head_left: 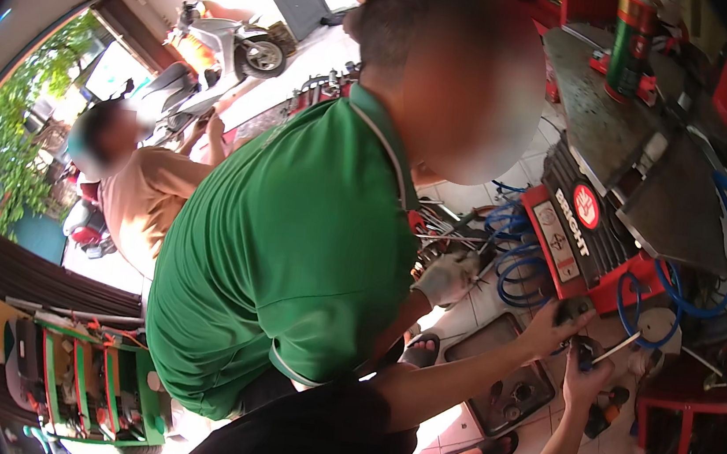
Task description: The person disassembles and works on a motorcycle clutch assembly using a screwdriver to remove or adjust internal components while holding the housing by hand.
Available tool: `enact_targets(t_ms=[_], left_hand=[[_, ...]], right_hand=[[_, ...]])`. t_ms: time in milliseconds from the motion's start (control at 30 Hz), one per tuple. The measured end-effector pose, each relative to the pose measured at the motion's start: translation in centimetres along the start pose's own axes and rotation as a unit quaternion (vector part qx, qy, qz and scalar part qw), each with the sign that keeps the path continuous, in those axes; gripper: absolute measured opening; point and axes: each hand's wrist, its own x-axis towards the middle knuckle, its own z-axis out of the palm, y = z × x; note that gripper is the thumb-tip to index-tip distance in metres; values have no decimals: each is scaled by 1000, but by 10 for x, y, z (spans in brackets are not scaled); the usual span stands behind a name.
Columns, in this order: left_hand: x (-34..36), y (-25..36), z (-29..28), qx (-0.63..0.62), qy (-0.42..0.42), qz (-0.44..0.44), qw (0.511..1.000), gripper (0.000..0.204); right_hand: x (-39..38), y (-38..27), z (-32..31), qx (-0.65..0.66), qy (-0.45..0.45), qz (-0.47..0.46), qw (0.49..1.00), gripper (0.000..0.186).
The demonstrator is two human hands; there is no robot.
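Black sleeve [297, 437], worn on the left arm: nearest item, across the lower middle; bare forearm extends from it up and to the right.

Left hand [550, 332]: fingers curled, gripping a dark part [574, 311], above the tray's upper right corner in view.

Right hand [586, 383]: just below and right of the left; fingers bent closed around a dark metal piece [583, 348]. Pale rod [618, 349] projects from this hand to the upper right; its hold is partly hidden. Whether dark part and metal piece join cannot be told.

Metal tray [493, 345]: on the tiled floor below the hands, holding small loose parts [523, 391].

Co-worker in green shirt [282, 245]: immediately left, leaning right; gloved hand [448, 278] near the tray, finger state unclear.

Red-and-black machine [573, 218]: beyond the hands, blue hose [522, 275] coiled beside it.

Metal-topped table [602, 110]: upper right, bearing a green spray can [632, 51].

Second person, tan shirt [150, 196]: farther left, near a parked scooter [232, 43].

Green wheeled rack [153, 387]: lower left.
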Motion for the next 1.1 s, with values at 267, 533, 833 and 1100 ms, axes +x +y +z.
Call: enact_targets(t_ms=[267,533,833,1100], left_hand=[[-9,9,-3,20,5,-29,999,55],[-4,9,2,0,-38,-52,998,77],[-11,15,1,-9,-15,-40,999,64],[-11,18,-5,12,-46,-52,997,60]], right_hand=[[0,-22,5,-7,-36,67,997,22],[-3,-5,3,-15,-21,3,1000,25],[-6,-6,-3,-13,-21,15,1000,23],[2,-29,8,-12,-4,30,999,20]])
